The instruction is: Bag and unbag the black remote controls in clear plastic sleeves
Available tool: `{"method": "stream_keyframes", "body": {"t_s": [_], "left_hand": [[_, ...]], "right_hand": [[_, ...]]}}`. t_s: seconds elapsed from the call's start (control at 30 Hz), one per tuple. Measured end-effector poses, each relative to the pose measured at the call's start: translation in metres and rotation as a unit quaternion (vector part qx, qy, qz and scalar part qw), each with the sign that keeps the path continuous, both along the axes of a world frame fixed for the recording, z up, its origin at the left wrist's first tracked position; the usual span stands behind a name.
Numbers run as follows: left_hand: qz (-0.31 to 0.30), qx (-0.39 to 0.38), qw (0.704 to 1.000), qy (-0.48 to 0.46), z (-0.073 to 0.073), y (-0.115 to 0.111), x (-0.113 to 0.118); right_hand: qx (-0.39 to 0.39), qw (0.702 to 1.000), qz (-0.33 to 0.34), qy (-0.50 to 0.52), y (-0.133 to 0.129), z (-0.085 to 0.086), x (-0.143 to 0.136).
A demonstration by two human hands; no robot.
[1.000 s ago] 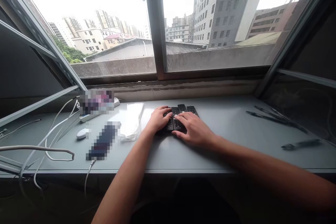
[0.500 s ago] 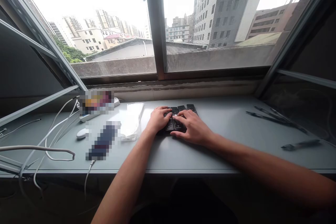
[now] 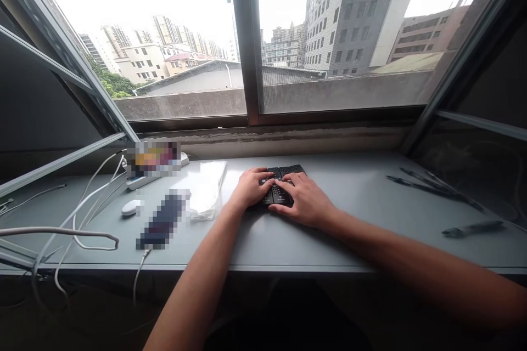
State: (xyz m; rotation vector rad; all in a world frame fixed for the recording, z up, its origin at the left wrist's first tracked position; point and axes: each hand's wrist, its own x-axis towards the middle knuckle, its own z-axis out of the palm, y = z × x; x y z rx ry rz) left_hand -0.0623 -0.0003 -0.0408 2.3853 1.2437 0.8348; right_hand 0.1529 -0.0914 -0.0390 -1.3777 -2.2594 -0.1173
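Several black remote controls [image 3: 281, 195] lie side by side on the grey desk, close against one another. My left hand [image 3: 253, 187] rests over the left side of the group, its fingers curved round the outer edge and its thumb on the buttons. From the right, my right hand [image 3: 307, 199] grips the other side, with its index finger across the tops and its thumb low by the near ends. Both hands cover parts of the remotes, so their outer edges are partly hidden.
Clear plastic bags [image 3: 207, 189], a blurred dark device [image 3: 162, 222], a white round object [image 3: 130, 208], a power strip [image 3: 142, 180] and cables are on the left. Pens [image 3: 473, 228] lie on the right of the desk [image 3: 288, 247]. Metal frames flank the window.
The rightmost remote, which stood a little apart, now sits against the others. My right hand's fingers have drawn in slightly, and the view has shifted a little.
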Motion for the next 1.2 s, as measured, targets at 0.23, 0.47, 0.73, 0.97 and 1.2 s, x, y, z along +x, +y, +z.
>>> {"method": "stream_keyframes", "body": {"t_s": [0.23,0.47,0.73,0.97,1.2], "left_hand": [[-0.002,-0.011,1.0,-0.023,0.001,0.002,0.001],[0.183,0.074,0.98,0.007,0.018,-0.001,-0.02],[0.321,-0.066,0.93,0.165,0.005,0.014,-0.071],[0.327,-0.14,0.907,0.225,0.0,0.019,-0.07],[0.373,-0.098,0.895,0.226,0.005,0.015,-0.066]], "right_hand": [[-0.01,1.0,-0.009,-0.004,-0.004,0.001,-0.003],[0.012,1.0,0.002,0.025,-0.005,0.002,-0.004],[0.008,0.999,0.029,0.04,-0.008,0.005,-0.007],[-0.001,0.999,0.032,0.037,-0.01,0.005,-0.007],[0.004,0.998,0.037,0.048,-0.01,0.005,-0.006]]}}
